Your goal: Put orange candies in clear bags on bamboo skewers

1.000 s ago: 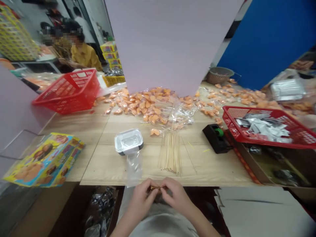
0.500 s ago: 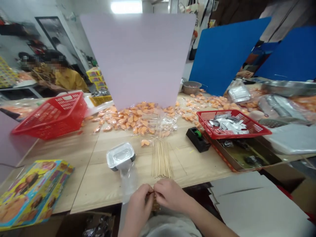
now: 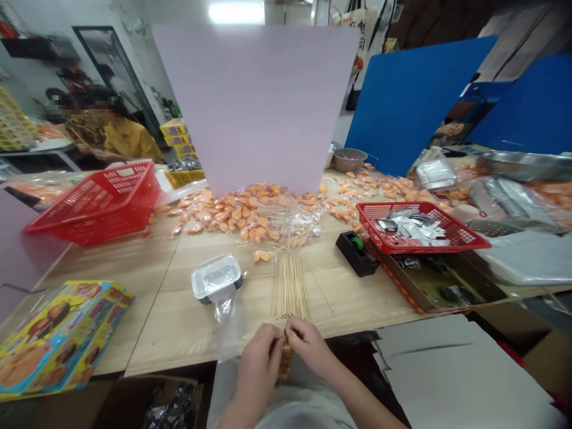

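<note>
At the table's near edge, my left hand (image 3: 260, 360) and my right hand (image 3: 308, 345) are close together with fingertips pinched. Between them hangs a small golden-brown patterned piece (image 3: 285, 362), whose kind I cannot make out; both hands grip its upper end. Just beyond my fingers lies a bundle of thin wooden skewers (image 3: 289, 286), roughly side by side. To the left is a foil tray (image 3: 217, 277), with a clear plastic bag (image 3: 230, 322) in front of it. One small wrapped orange piece (image 3: 261, 256) rests behind the skewers.
Many wrapped orange pieces (image 3: 241, 208) are heaped before a pale divider (image 3: 259, 107). A red basket (image 3: 96, 205) stands left, above colourful boxes (image 3: 58, 333). Rightward are a black tape dispenser (image 3: 356, 253) and a red basket of silver sachets (image 3: 473, 241). Co-workers sit far left.
Both hands have risen slightly toward the skewers, and more of the golden-brown piece shows between them. The whole view has shifted a little.
</note>
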Demonstrator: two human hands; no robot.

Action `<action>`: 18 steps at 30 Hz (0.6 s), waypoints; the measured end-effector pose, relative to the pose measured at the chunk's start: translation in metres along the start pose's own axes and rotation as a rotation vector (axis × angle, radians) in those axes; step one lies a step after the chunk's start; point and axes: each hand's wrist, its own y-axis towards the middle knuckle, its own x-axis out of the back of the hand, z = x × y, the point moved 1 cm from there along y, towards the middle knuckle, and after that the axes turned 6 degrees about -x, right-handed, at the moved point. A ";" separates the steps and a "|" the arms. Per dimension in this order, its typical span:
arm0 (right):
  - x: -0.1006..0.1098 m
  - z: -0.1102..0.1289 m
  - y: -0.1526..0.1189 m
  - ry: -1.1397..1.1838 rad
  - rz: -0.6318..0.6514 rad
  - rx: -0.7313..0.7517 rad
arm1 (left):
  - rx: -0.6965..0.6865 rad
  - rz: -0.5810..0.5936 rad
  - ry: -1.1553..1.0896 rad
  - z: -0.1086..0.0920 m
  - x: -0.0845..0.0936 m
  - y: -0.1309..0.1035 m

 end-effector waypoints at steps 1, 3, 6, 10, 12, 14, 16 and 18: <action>0.002 0.002 -0.001 0.002 -0.016 0.010 | 0.032 -0.010 -0.057 -0.001 0.002 0.004; 0.008 0.010 -0.003 -0.039 -0.029 0.049 | 0.086 0.002 -0.172 -0.004 0.009 0.011; 0.016 0.020 -0.003 -0.112 0.054 0.075 | 0.146 0.089 -0.331 -0.003 0.019 0.021; 0.018 0.024 -0.001 -0.096 0.123 0.112 | 0.215 0.207 -0.529 -0.001 0.023 0.026; 0.015 0.025 0.001 -0.128 0.033 0.278 | 0.289 0.177 -0.633 0.000 0.020 0.026; 0.011 0.026 0.002 -0.244 -0.125 0.487 | 0.372 0.102 -0.718 0.000 0.015 0.027; 0.009 0.027 0.004 -0.412 -0.285 0.655 | 0.414 0.021 -0.760 -0.001 0.010 0.027; 0.007 0.028 0.004 -0.544 -0.394 0.775 | 0.391 -0.042 -0.743 -0.003 0.007 0.027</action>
